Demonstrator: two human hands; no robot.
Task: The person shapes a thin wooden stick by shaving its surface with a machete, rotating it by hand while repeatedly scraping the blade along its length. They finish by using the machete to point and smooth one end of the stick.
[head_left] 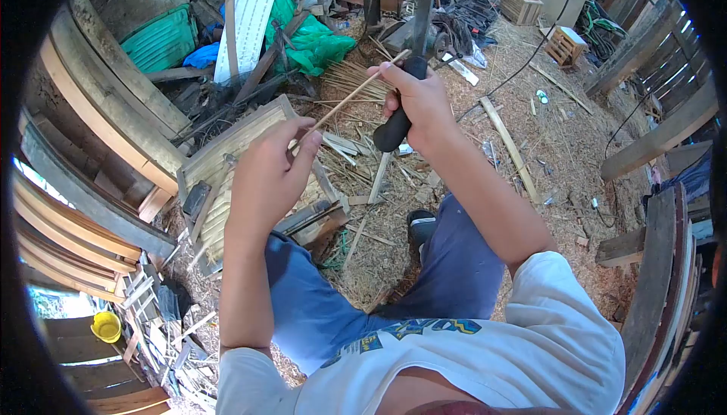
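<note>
My left hand [266,174] is closed around the lower end of a thin, light wooden stick [350,100], pinched between thumb and fingers. The stick slants up to the right, its far tip lying by the right thumb and the base of a blade. My right hand [430,109] grips a knife [415,71] by its thick black handle. The dark blade points away from me, up to the top edge of the view. The handle's butt end sticks out below the fingers.
A pile of thin sticks [356,80] lies on the shaving-covered ground ahead. A wooden frame or panel [261,123] leans at my left, with curved planks [113,112] beyond. Green plastic sheeting [314,42], a wooden crate [566,45] and a long loose strip [509,146] lie around.
</note>
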